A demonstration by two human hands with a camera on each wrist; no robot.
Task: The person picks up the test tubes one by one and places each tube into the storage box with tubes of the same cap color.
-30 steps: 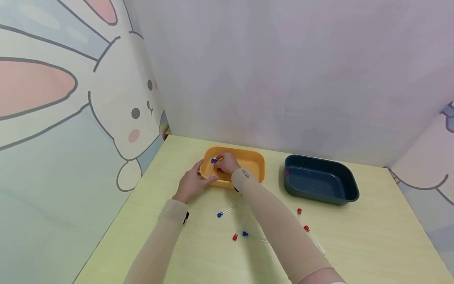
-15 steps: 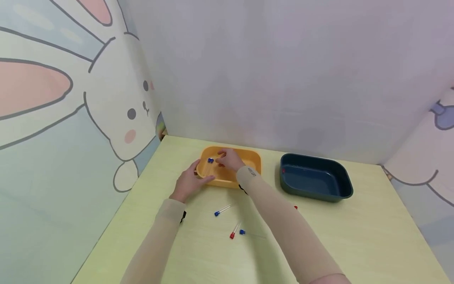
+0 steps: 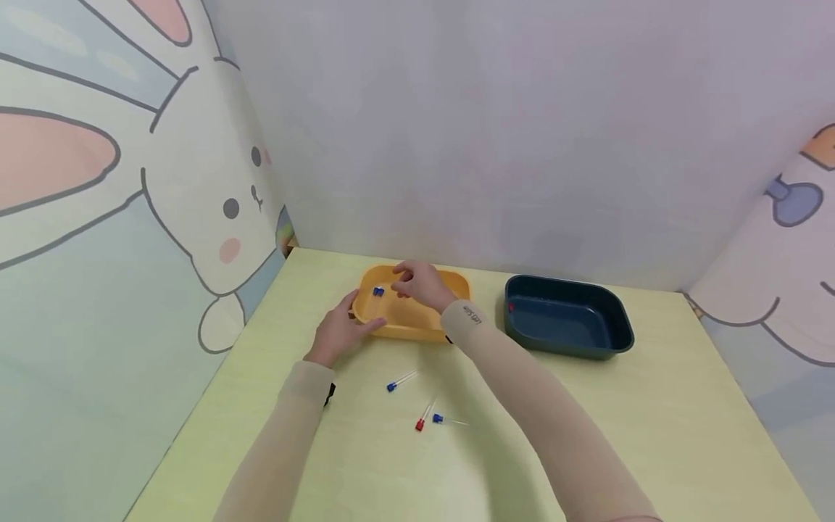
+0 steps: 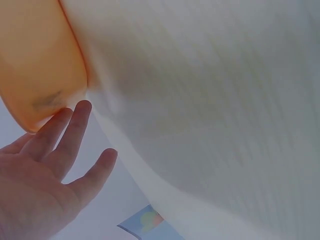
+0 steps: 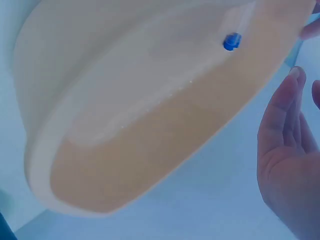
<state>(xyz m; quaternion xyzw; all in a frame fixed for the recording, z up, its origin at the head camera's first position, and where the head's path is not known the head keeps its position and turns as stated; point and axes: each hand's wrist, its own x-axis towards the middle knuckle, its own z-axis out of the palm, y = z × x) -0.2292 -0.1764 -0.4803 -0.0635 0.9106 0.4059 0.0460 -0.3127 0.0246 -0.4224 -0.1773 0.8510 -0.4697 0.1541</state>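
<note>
Orange tray (image 3: 411,333) sits toward the back of the pale yellow counter (image 3: 620,435), left of a dark blue basin (image 3: 564,349), a gap between them. Left hand (image 3: 335,333) at the tray's near left corner: thumb along the front rim, fingers spread and fairly straight. Left wrist view: fingertips rest against the tray's edge, unclenched. Right hand (image 3: 420,284) over the tray, fingers released, loosely bent; right wrist view shows them apart from the tray wall.

Inside the tray, left end: 2 blue caps (image 3: 378,291) side by side, their clear tubes faint.

On the counter, near side of the tray: 1 blue-capped tube (image 3: 391,387) lying aslant; closer to the person, 1 red-capped tube (image 3: 420,424), cap toward the person; just right of that cap, a 2nd blue-capped tube (image 3: 438,418), body pointing right.

In the basin: 1 small red cap (image 3: 511,307) by the left wall.

Beige sleeves (image 3: 277,435) on both arms; lettering at the right cuff. Rabbit drawing (image 3: 202,167) on the left wall.
</note>
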